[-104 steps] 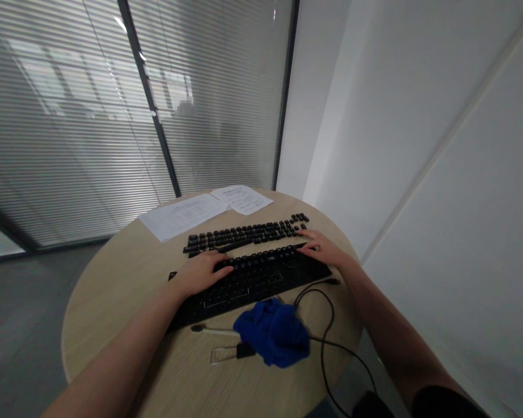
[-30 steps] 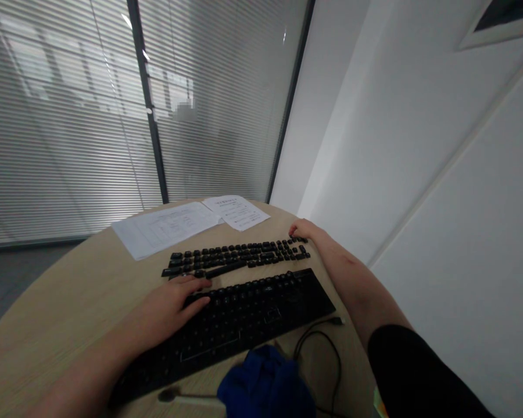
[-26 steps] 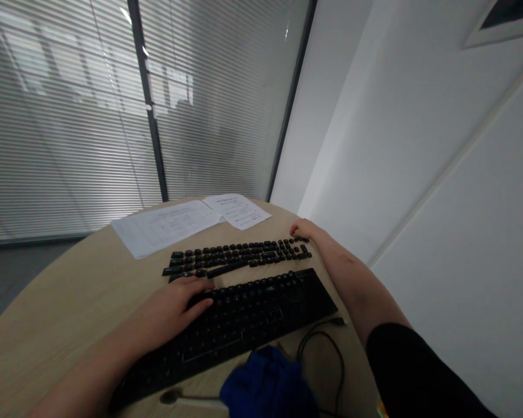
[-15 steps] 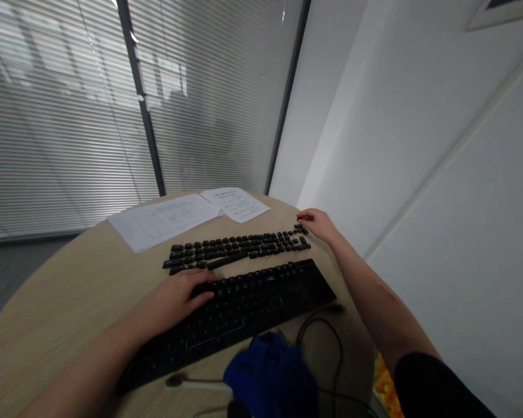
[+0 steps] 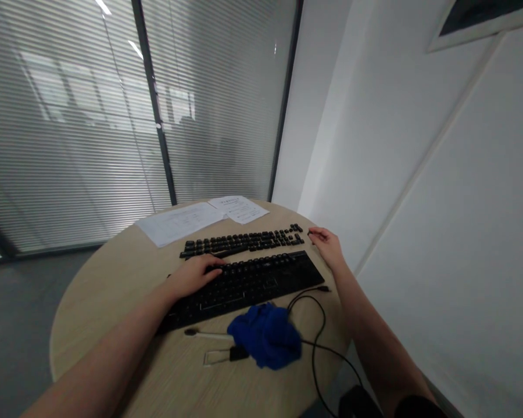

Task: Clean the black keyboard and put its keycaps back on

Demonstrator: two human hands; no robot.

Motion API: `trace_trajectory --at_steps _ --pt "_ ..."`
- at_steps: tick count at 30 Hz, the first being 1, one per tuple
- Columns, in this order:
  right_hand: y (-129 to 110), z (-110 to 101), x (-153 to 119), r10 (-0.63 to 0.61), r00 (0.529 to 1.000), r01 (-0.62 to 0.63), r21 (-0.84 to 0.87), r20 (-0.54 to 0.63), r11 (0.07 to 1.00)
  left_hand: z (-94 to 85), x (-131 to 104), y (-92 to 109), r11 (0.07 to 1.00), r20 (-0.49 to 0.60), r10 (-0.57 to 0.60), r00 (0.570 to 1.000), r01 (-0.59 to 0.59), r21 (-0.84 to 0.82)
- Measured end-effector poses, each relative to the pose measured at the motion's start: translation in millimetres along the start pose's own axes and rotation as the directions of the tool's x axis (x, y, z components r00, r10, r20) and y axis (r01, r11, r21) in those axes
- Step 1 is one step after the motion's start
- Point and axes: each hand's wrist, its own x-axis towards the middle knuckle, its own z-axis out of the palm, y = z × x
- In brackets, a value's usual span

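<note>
A black keyboard (image 5: pixel 298 271) lies at a slant on the round table, with key caps along its far rows and bare spots below. My left hand (image 5: pixel 196 276) rests on its left part, thumb and fingers apart and holding nothing. Behind the keyboard, several loose black key caps (image 5: pixel 265 239) are laid out in rows. Right of those rows, my right hand (image 5: pixel 328 244) pinches a small dark key cap (image 5: pixel 310 233) between thumb and fingertips, just above the table.
A crumpled blue cloth (image 5: pixel 268 337) lies in front of the keyboard. Beside it are a white-handled brush (image 5: pixel 211 335) and a wire tool with a black handle (image 5: pixel 239 353). A black cable (image 5: pixel 325 319) loops at the right. Printed papers (image 5: pixel 183 222) lie at the back, near the blinds.
My right hand has moved from the far end of the key cap rows to their right side, holding the small cap. The left hand stays on the keyboard. The view has shifted.
</note>
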Motion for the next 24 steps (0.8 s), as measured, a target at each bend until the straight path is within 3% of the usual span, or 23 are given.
trace_trajectory --at_steps 5,14,24 --pt "15 4 -14 0.025 0.998 -0.025 -0.004 0.066 1.0 -10.2 -4 -6 1.0 -0.036 -0.018 0.999 0.017 -0.021" --pt "15 -2 -21 0.059 0.949 -0.03 -0.096 0.308 0.995 -35.0 -9 -52 0.96 -0.215 -0.251 0.944 0.215 -0.179" --pt "11 1 -24 0.042 0.915 0.033 -0.178 0.401 0.983 -33.7 -10 -47 0.94 -0.222 -0.311 0.924 0.264 -0.215"
